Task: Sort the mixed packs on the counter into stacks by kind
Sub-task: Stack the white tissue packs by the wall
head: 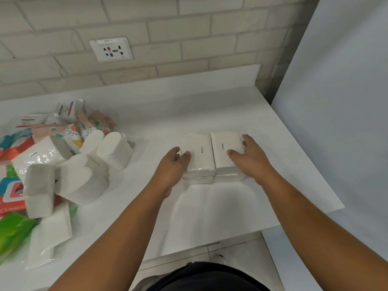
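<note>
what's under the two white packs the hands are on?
Front edges of two lower packs show beneath the left top pack and right top pack, on the counter. Their remainder is covered by those and by the left hand and right hand.

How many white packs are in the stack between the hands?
4: top left pack, top right pack, lower left pack, lower right pack beneath them. Others may be hidden.

Left pack [199, 160]: we see one short line of small black print running sideways; too blurred for us to read.
Right pack [222, 159]: the same kind of line, which we cannot read either.
Socket [111, 50]: a small strip label on top, illegible.
Pile pack [67, 108]: large dark letters, unclear to us.
</note>
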`<state>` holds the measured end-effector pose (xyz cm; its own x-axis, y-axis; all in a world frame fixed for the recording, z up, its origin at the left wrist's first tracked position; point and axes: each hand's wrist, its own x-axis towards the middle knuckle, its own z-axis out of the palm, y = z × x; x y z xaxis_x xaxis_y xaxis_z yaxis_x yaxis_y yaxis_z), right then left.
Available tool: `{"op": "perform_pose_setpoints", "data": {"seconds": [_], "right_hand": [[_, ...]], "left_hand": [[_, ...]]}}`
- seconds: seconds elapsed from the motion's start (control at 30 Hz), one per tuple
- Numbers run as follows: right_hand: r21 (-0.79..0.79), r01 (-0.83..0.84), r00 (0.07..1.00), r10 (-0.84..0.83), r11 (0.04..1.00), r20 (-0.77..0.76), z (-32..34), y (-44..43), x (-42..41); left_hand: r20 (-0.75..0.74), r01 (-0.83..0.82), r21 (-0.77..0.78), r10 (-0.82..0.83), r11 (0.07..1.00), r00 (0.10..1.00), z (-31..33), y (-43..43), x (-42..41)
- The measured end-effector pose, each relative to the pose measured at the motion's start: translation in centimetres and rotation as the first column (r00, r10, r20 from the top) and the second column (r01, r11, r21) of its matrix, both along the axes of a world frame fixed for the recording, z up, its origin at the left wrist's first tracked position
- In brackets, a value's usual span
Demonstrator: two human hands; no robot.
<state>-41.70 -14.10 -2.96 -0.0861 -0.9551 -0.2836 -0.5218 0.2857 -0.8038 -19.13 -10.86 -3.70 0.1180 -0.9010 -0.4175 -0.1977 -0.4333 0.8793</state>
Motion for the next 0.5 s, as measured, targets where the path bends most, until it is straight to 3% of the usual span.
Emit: {"op": "perform_pose_setpoints", "data": {"seconds": [0.17, 0.37, 0.5], "right_hand": [[-0.303, -0.075, 0.975, 0.007, 0.950, -0.221, 2.0, 1.1, 3.2], [-0.457, -0.199, 0.976, 0.135, 0.867, -0.170, 3.9, 3.7, 11.4], [-0.436, -0.304, 0.952, 0.280, 0.847, -0.121, 4.6, 5.9, 18.2]], "left_hand": [[0.171, -0.007, -0.191, 0.040, 0.982, 0.984, 2.1, 1.7, 3.0], [0.332, 0.004, -0.408, 0.144, 0.913, 0.932, 4.4, 5.0, 9.7], [0.447, 0.015, -0.488, 0.235, 0.873, 0.863, 5.3, 8.1, 14.9]]}}
